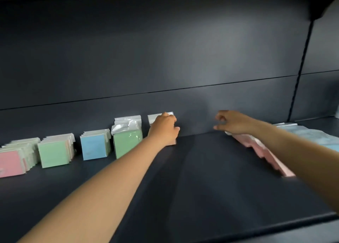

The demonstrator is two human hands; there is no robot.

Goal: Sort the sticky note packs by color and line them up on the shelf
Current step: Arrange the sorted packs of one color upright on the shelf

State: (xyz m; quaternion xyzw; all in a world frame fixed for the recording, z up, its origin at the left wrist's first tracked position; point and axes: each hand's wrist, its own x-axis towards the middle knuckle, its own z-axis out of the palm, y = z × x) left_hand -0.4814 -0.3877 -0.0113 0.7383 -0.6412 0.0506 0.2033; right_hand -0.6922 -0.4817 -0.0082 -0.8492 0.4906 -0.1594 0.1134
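The pink packs (262, 151) lie toppled in a slanting run on the right of the shelf (201, 178), partly under the right forearm; sorted rows stand along the back at left: pink (11, 163), green (55, 153), blue (94, 147), green (127, 143). The left hand (163, 130) curls its grip round an upright pack (157, 118) just right of the second green row. The right hand (232, 122) hovers above the far end of the toppled packs, fingers loosely curled, holding nothing. The upright pack could tip once released, having nothing beside it to lean on. Its colour is mostly hidden by the hand, and blur masks a pale blue heap (310, 134) at far right.
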